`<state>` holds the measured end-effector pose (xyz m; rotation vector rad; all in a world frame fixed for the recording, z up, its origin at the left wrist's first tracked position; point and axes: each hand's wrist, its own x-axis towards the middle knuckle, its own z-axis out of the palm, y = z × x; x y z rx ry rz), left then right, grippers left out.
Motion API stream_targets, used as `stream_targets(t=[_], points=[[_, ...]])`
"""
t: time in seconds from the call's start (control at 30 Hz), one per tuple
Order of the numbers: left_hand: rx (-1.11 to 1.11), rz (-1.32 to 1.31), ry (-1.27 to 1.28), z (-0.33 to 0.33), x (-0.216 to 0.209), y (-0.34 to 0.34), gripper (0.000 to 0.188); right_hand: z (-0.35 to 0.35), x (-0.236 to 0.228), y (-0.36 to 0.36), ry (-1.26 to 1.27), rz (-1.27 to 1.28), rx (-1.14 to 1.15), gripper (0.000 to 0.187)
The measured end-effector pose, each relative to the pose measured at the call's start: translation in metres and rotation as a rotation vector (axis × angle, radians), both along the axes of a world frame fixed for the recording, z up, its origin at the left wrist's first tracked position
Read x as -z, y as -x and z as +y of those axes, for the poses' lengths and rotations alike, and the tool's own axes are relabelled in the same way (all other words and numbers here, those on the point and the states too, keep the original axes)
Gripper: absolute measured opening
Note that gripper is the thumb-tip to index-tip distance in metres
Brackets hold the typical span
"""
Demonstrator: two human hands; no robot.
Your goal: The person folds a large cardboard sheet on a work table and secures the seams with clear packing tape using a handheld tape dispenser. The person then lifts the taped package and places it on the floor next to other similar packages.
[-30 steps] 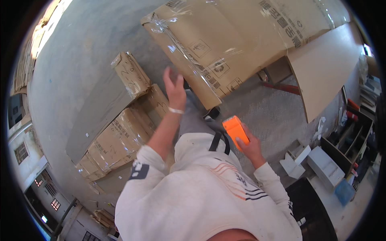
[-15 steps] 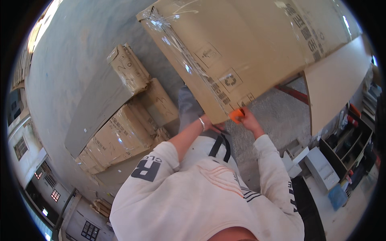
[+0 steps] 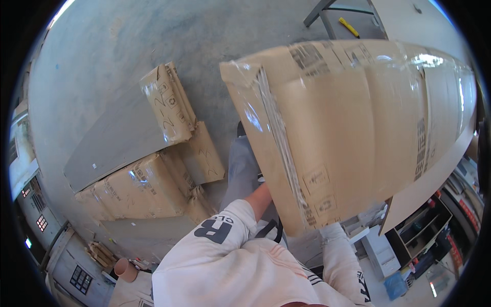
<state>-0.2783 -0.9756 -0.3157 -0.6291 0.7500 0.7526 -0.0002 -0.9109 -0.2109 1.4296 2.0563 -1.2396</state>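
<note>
A large taped cardboard carton (image 3: 353, 138) fills the right half of the view, tilted, with its narrow end (image 3: 262, 138) toward me. Strips of shiny clear tape run along its edges. My left forearm (image 3: 261, 198) reaches behind the lower part of that end, so the left hand is hidden. At the carton's near bottom corner, my right sleeve (image 3: 336, 248) passes behind the cardboard, and the right hand is out of sight too. Whether the fingers grip the carton cannot be seen.
Several wrapped cartons (image 3: 138, 187) lie at left beside a flat grey panel (image 3: 117, 133). A pale board (image 3: 429, 176) extends under the big carton at right. Shelving (image 3: 424, 225) and a white drawer unit (image 3: 379, 250) stand lower right. A yellow tool (image 3: 349, 27) lies near a metal frame (image 3: 327, 15).
The big carton has tilted and its near end has come down toward me, covering both hands. The orange object in my right hand is no longer visible. My view has shifted.
</note>
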Motion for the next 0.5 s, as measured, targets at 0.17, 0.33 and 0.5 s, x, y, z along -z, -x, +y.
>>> stream_targets(t=[0.17, 0.33, 0.5], points=[[0.063, 0.3, -0.023, 0.07, 0.041, 0.116, 0.033, 0.002, -0.043, 0.011, -0.006, -0.096, 0.102, 0.047], [0.48, 1.183, -0.416, 0.201, 0.066, 0.311, 0.031, 0.002, -0.113, 0.001, -0.101, -0.124, 0.165, 0.048], [-0.439, 0.923, -0.455, 0.29, -0.078, 0.445, 0.02, -0.044, -0.161, -0.018, -0.099, 0.093, 0.914, 0.043]])
